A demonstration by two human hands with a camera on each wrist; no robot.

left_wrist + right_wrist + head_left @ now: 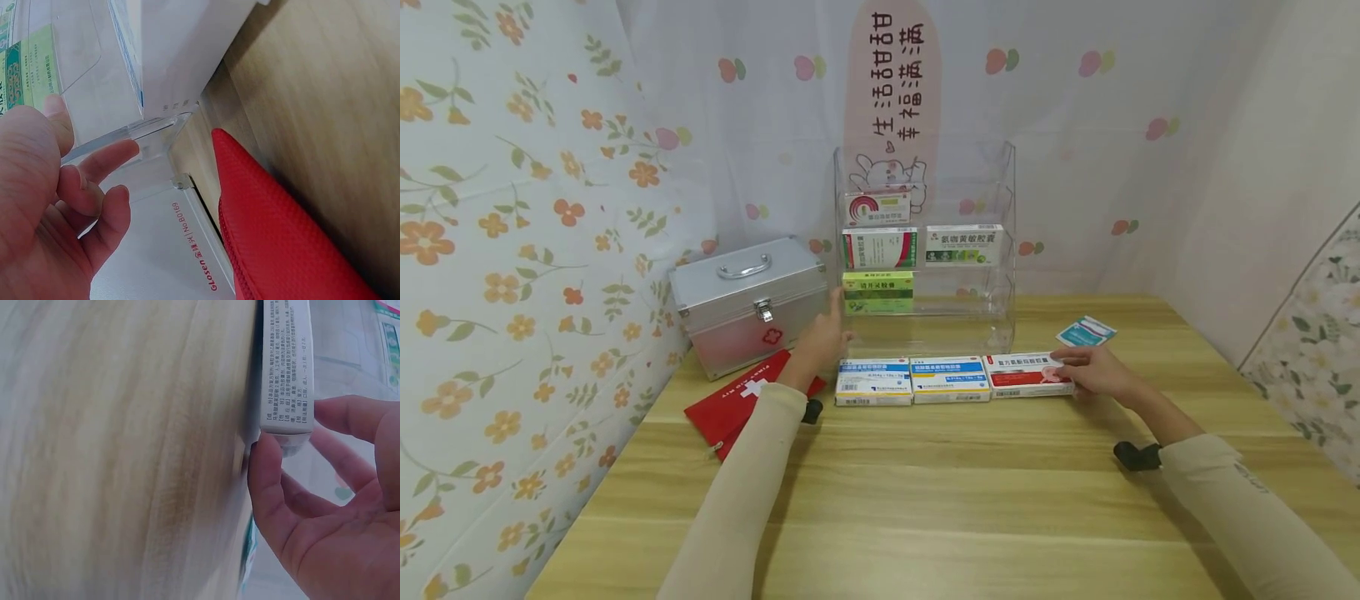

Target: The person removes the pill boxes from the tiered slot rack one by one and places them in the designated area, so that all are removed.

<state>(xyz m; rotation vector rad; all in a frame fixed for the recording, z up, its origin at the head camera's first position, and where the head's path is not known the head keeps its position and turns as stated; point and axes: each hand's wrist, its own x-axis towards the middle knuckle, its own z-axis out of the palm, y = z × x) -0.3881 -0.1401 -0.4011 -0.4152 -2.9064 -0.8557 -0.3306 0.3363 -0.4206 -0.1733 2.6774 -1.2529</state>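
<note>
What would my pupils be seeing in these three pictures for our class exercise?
No machine here: these are a person's bare hands. The wide picture comes from a camera worn on the head; the closer two come from cameras on the left and right wrists. On the wooden table stand a silver case and a clear rack holding four medicine boxes. A red pouch and a teal packet lie nearby. In front of the rack, two blue-and-white boxes and a red-and-white box form a row. The right hand holds the red-and-white box by its end. The left hand is beside the rack and grips no box.
</note>
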